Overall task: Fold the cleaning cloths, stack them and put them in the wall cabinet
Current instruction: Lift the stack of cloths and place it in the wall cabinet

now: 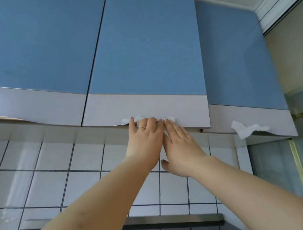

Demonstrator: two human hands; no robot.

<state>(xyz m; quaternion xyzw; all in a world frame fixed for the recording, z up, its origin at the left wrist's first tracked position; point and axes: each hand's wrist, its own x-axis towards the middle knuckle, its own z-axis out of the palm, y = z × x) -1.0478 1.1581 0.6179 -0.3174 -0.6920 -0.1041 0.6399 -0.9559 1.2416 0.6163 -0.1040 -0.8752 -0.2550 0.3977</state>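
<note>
Reaching up to the wall cabinet, both hands meet at the lower edge of its middle door [141, 59], where the door's grey band ends. The left hand [144, 140], wearing a ring, has its fingers bent up at the bottom edge of the door; whether they hook behind it cannot be told. The right hand [180, 145] lies just beside it, fingers straight and flat against the same edge, thumb hanging free below. Neither grip holds a cloth. Small white scraps [127, 120] show at the door's edge just beside the fingertips; whether these are paper, cloth or a pull tab cannot be made out. A similar crumpled white piece [242, 128] hangs from the lower edge of the neighbouring door to the right.

No folded or stacked cleaning cloths are in view, so where they are is not shown. The door looks shut or nearly so. If the cloths are already inside, this is the closing push and the task is nearly done. If not, the door is being opened and the stack has yet to go in.

Behind the arms runs a white tiled wall [41, 173] with dark grout, and below it a dark hood-like ledge [176, 220]. A glass panel with a brass-coloured frame [298, 165] stands at the right.
</note>
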